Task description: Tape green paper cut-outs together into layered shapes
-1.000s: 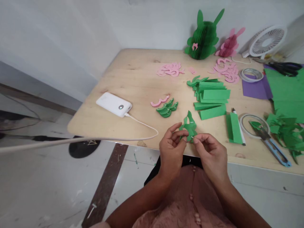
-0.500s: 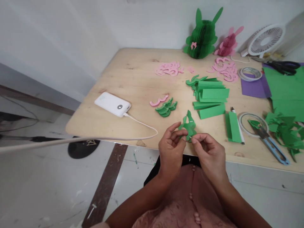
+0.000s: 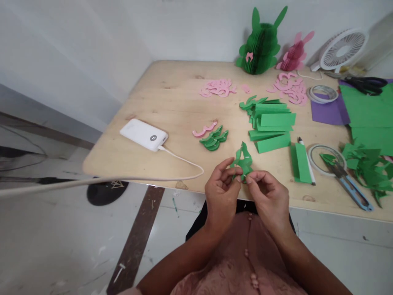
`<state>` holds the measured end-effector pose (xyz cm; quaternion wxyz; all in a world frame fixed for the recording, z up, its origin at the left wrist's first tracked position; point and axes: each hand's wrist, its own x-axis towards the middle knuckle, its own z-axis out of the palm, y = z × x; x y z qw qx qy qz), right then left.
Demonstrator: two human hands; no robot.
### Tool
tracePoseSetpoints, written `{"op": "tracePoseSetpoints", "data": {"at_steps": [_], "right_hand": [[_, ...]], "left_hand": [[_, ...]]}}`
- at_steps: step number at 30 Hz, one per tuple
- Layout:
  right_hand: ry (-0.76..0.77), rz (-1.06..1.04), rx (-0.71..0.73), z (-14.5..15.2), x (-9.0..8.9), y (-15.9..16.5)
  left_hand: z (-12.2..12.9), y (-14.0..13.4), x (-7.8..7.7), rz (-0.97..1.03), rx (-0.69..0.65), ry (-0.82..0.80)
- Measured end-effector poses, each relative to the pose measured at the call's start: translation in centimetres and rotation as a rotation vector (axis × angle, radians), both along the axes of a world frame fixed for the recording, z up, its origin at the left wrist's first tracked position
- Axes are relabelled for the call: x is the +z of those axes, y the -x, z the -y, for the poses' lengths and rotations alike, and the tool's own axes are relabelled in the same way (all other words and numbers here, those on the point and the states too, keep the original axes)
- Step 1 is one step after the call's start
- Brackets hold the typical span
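The left hand [image 3: 221, 194] and right hand [image 3: 267, 196] hold the green cutout [image 3: 245, 161] in closed pinches by the near edge of the table [image 3: 172, 106]. From it, green pieces [image 3: 214, 140] lie near at ten o'clock, folded strips [image 3: 274, 120] at one, a pen [image 3: 312, 172] at three.

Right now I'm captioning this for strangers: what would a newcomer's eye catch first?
Probably the big green paper rabbit standing at the back of the table, beside a smaller pink one. Next, the cut green paper near the front edge, held in the left hand while the right hand pinches at its lower end. The white power bank, lying apart at the left, also stands out.
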<state>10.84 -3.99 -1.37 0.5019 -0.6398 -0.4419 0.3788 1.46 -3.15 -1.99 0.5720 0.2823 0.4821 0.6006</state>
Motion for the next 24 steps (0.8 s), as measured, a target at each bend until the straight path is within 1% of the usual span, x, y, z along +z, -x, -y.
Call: {"op": "tracePoseSetpoints", "data": {"at_steps": [12, 24], "right_hand": [[0.002, -0.015, -0.014, -0.03, -0.31, 0.04], [0.013, -0.011, -0.002, 0.05, -0.07, 0.18]], "left_hand": [[0.04, -0.07, 0.12, -0.022, 0.004, 0.012], [-0.02, -0.07, 0.26, -0.043, 0.006, 0.013]]}}
